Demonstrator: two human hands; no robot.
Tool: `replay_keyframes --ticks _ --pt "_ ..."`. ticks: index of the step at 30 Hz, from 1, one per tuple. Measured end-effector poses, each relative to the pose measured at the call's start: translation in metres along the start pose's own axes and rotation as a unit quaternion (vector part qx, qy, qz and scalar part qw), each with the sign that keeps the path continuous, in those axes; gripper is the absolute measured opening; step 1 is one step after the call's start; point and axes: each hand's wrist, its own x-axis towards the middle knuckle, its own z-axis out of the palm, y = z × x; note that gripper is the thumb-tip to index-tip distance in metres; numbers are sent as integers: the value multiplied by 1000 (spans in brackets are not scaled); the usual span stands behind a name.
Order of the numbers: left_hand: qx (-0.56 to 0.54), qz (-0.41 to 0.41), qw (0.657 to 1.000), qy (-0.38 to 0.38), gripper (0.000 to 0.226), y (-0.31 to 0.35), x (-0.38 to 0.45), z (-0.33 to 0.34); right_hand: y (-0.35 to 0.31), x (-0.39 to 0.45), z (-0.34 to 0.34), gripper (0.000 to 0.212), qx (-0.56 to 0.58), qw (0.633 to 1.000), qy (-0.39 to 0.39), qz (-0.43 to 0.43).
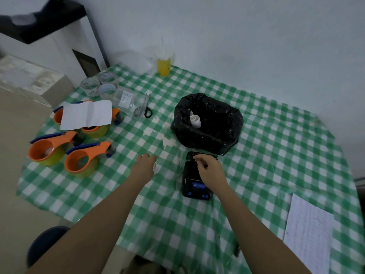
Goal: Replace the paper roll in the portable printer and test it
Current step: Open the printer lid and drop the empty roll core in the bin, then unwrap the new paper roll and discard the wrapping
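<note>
While spread over the table, green-and-white checked cloth under everything. Going left to right:

Far left, around nine to ten o'clock from the cloth's middle: four orange tape holders on yellow-green rolls, clustered close together, white folded sheet lying across the back two. Just behind, at about eleven o'clock: small clear round tubs, then a clear packet, then scissors with one black and one grey loop, blades pointing away.

Further back, near twelve o'clock against the wall: clear cup of yellow liquid.

Left hand low over the cloth at roughly nine o'clock from the printer, well apart from it, fingers curled under. Something white showing at the edge of the palm; too blurred to say whether gripped or merely lying beneath.

At twelve o'clock from the printer, nearly touching its far end: black bag standing open, white paper roll upright inside.

Printer, black, blue label and blue buttons at the near end, lying a little right of centre, lid end dark and seemingly open at the far side. Right hand directly above its far half, fingers loosely bent and pinched together over the lid area, at twelve o'clock on the body. Nothing clearly held between them; contact with the casing impossible to confirm.

Far right, at four o'clock: white written sheet at the cloth's edge.
</note>
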Motion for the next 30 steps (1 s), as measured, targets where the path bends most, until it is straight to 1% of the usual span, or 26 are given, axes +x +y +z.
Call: replay_keyframes --ticks 2,4,6,7,9,11,12,14,16,17,18,20,21,23,24,25,27,28,30 --pt "-34 8 999 17 43 2 -2 -4 1 -2 -4 24 7 1000 9 5" --pt "-93 29 994 54 44 10 -6 -11 0 -6 -7 24 14 1000 20 1" --pt "-192 52 977 76 46 26 -12 -22 -3 -10 -9 23 33 999 26 -6" --pt "-253 63 963 70 45 35 -15 -28 -6 -12 -9 23 53 998 22 -5" --pt "-385 74 920 18 41 51 -22 -38 -11 -16 -10 25 113 994 -1 10" --pt "-486 75 870 -47 39 63 -28 -44 -15 -20 -14 26 197 979 -33 38" --pt "-514 80 851 -71 35 68 -31 -46 -17 -23 -17 25 246 967 -46 53" --pt "-545 102 827 -95 27 77 -34 -47 -20 -28 -24 22 340 936 -60 69" --pt "-571 106 807 -105 19 85 -37 -48 -21 -31 -30 20 397 914 -48 73" --pt "-575 104 805 -107 14 88 -39 -49 -22 -32 -32 21 414 906 -37 78" --pt "-560 107 816 -101 10 92 -42 -50 -23 -32 -33 22 429 898 -26 90" --pt "-484 131 863 -68 17 98 -45 -50 -27 -34 -34 29 449 885 -10 118" --pt "-452 146 878 -50 21 102 -47 -49 -29 -35 -35 32 450 884 -5 128" --pt "-432 164 887 -17 24 108 -49 -46 -33 -36 -36 31 439 888 3 138" --pt "-436 166 885 -6 26 111 -49 -45 -35 -37 -37 29 419 899 13 129" --pt "-444 166 881 2 27 113 -49 -44 -37 -39 -38 26 380 918 32 106" --pt "-457 172 873 10 29 115 -49 -46 -37 -40 -41 19 252 963 89 24" --pt "-460 178 870 14 29 116 -49 -47 -36 -40 -43 15 188 976 111 -23" --pt "-448 196 872 24 29 117 -49 -49 -34 -38 -46 15 110 983 123 -82"
